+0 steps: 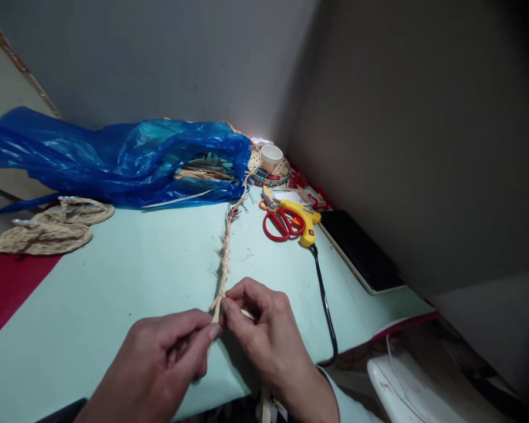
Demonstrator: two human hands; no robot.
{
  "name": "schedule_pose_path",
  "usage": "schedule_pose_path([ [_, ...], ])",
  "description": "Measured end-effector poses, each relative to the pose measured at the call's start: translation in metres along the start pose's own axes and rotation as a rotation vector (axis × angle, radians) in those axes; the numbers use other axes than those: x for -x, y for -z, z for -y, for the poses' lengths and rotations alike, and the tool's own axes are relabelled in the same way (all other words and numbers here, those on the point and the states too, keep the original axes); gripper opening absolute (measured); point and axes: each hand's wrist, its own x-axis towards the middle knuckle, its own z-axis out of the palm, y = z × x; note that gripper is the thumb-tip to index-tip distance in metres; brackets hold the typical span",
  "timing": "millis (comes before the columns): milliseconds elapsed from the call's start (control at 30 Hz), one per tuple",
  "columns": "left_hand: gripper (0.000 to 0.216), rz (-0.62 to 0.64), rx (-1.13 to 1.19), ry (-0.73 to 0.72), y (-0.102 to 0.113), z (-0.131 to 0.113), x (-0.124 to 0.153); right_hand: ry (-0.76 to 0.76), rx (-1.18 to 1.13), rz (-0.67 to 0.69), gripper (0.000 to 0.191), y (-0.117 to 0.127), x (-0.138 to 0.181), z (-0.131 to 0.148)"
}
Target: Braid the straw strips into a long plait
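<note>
A long braid of pale straw (224, 249) runs down the middle of the light green table (127, 282) toward me. My left hand (167, 358) and my right hand (260, 329) meet at its near end. Both pinch the loose straw strands there between thumb and fingers. The braid's far end reaches a blue plastic bag (114, 158) that holds more straw.
Red-handled scissors (280, 224) and a yellow glue gun (302, 218) with a black cord (326, 305) lie right of the braid. A dark tablet (361, 249) lies by the wall. Woven straw mats (44, 235) sit at the left. A white cup (271, 157) stands on a woven tray at the back.
</note>
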Motion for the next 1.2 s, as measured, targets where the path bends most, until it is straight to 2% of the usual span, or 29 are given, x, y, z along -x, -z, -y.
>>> schedule_pose_path([
  [100,0.026,-0.077,-0.239,-0.366,-0.014,0.009,0.004,0.005,-0.051,0.028,0.016,0.004,0.001,0.001],
  [167,0.028,-0.131,-0.391,-0.578,-0.022,0.019,0.003,0.008,-0.09,0.062,0.016,0.007,0.0,0.002],
  [233,0.038,-0.2,-0.531,-0.691,-0.029,0.029,0.0,-0.001,-0.147,0.085,0.015,0.008,-0.002,0.004],
  [300,0.041,-0.217,-0.606,-0.717,-0.031,0.033,-0.001,-0.024,-0.208,0.087,0.011,0.008,-0.004,0.005],
  [433,0.026,-0.082,-0.473,-0.627,-0.016,0.022,-0.001,-0.077,-0.275,0.11,0.009,0.009,-0.006,0.005],
  [533,0.029,-0.177,-0.321,-0.388,0.002,0.007,-0.007,-0.089,-0.257,0.139,0.015,0.012,-0.005,0.003],
  [567,0.026,-0.17,-0.249,-0.282,0.007,0.003,-0.011,-0.091,-0.246,0.148,0.017,0.013,-0.005,0.003],
  [600,0.023,-0.123,-0.151,-0.175,0.011,0.0,-0.016,-0.09,-0.24,0.158,0.018,0.014,-0.005,0.002],
  [667,0.021,0.063,0.14,-0.003,0.014,-0.003,-0.027,-0.08,-0.254,0.179,0.02,0.015,-0.004,0.002],
  [767,0.023,0.296,0.562,0.093,0.012,-0.003,-0.037,-0.064,-0.305,0.211,0.02,0.015,-0.004,0.001],
  [833,0.021,0.353,0.731,0.154,0.009,-0.005,-0.037,-0.067,-0.292,0.215,0.018,0.016,-0.004,0.001],
  [933,0.03,0.346,0.891,0.307,0.003,-0.008,-0.032,-0.076,-0.259,0.208,0.014,0.017,-0.005,0.001],
  [1000,0.036,0.304,0.904,0.351,0.001,-0.008,-0.03,-0.086,-0.265,0.206,0.012,0.017,-0.004,0.0],
  [1067,0.04,0.242,0.804,0.32,0.001,-0.007,-0.03,-0.093,-0.264,0.194,0.012,0.017,-0.004,0.0],
  [1200,0.035,0.054,0.392,0.108,0.004,-0.001,-0.031,-0.083,-0.237,0.179,0.014,0.014,-0.003,0.0],
])
